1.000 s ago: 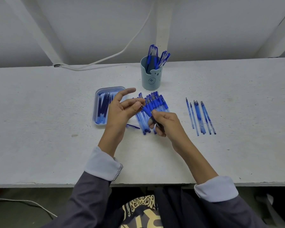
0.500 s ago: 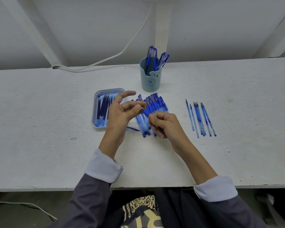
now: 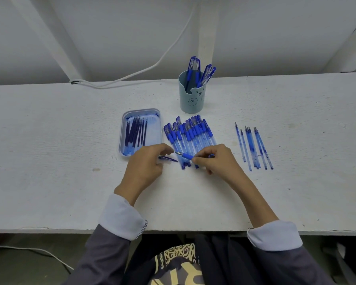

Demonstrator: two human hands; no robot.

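My right hand [image 3: 216, 160] pinches a blue pen [image 3: 187, 155] by its rubber grip, holding it level just above the table. The pen's metal tip points left and meets the curled fingertips of my left hand [image 3: 149, 161], which pinch its end. Both hands hover at the near end of a row of blue capped pens [image 3: 193, 134] lying side by side. A dark blue refill [image 3: 170, 159] lies on the table under my left fingers.
A pale blue tray [image 3: 153, 128] left of the pens holds several dark refills [image 3: 136, 133]. A grey-blue cup [image 3: 191, 100] with upright pens [image 3: 199, 72] stands behind. Several clear blue-stained tubes [image 3: 253, 147] lie at the right. A white cable [image 3: 132, 76] runs along the back wall.
Both hands have come down from in front of the pen row to just above the table. The pen now lies level between them instead of slanting.
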